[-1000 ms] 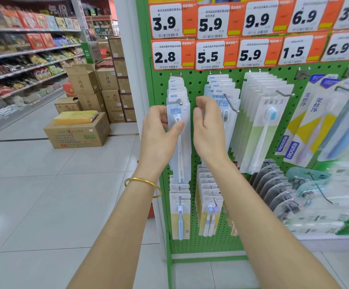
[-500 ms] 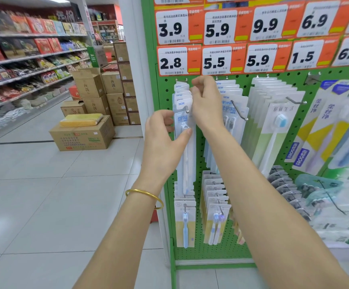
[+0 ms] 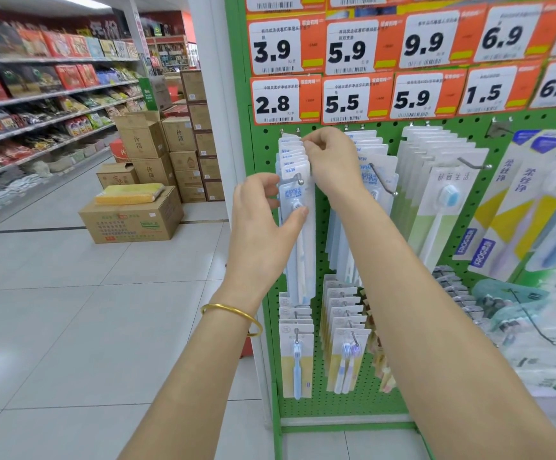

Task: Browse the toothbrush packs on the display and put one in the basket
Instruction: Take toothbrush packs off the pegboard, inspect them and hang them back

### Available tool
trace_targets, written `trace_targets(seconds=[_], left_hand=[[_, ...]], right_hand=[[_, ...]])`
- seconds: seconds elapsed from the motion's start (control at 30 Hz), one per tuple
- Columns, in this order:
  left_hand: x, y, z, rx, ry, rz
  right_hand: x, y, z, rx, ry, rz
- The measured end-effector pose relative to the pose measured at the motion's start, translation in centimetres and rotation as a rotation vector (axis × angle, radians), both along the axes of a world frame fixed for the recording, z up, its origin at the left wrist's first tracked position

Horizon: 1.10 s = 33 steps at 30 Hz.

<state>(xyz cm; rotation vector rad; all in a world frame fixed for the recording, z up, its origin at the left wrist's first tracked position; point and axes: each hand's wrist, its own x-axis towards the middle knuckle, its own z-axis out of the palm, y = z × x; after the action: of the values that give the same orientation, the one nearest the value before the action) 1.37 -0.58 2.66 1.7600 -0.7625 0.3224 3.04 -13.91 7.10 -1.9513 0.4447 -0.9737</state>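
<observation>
your right hand (image 3: 333,161) had climbed to pinch the rear packs (image 3: 290,151) by their tops; your left hand (image 3: 260,227) kept pinching the front pack (image 3: 303,247), still on its hook (image 3: 300,178). you were still browsing, i'd judge; no basket showed.

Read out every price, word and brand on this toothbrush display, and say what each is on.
"3.9", "5.9", "9.9", "6.9": top price tags
"2.8", "5.5", "5.9", "1.5", "6.9": lower price tags
"NEW": leftmost packs
"FROG": yellow-striped packs
Other lettering on tags and packs: too small or blurred.
</observation>
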Motion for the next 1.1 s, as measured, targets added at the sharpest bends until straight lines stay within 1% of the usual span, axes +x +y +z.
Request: trace_targets(seconds=[0.07, 0.17, 0.33, 0.6, 0.77, 0.87, 0.97, 1.03, 1.1], left_hand=[[0.1, 0.0, 0.1, 0.001, 0.0, -0.001], [0.2, -0.1, 0.1, 0.0, 0.003, -0.006], [0.3, -0.2, 0.0, -0.006, 0.004, -0.022], [0.7, -0.2, -0.2, -0.029, 0.008, -0.026], [0.6, -0.3, -0.4, -0.059, 0.02, -0.033], [0.3, -0.3, -0.8, -0.075, 0.027, -0.041], [-0.4, -0.2, -1.2, -0.082, 0.034, -0.013], [-1.1, -0.1, -1.8, -0.086, 0.023, 0.057], [-2.2, 0.2, -2.7, -0.13, -0.038, 0.147]], right_hand=[[-0.1, 0.0, 0.1, -0.002, 0.021, -0.002], [-0.2, 0.0, 0.2, -0.022, -0.005, -0.039], [-0.7, 0.5, 0.1, -0.162, -0.042, -0.169], [-2.6, 1.5, -0.5, -0.379, 0.095, -0.388], [-4.6, 2.5, -2.1, -0.387, 0.148, -0.448], [-6.1, 3.0, -3.2, -0.392, 0.146, -0.453], [-7.8, 3.4, -3.9, -0.344, 0.053, -0.418], [-9.1, 3.7, -4.3, -0.319, -0.006, -0.377], [-10.4, 3.9, -4.7, -0.306, -0.032, -0.33]])
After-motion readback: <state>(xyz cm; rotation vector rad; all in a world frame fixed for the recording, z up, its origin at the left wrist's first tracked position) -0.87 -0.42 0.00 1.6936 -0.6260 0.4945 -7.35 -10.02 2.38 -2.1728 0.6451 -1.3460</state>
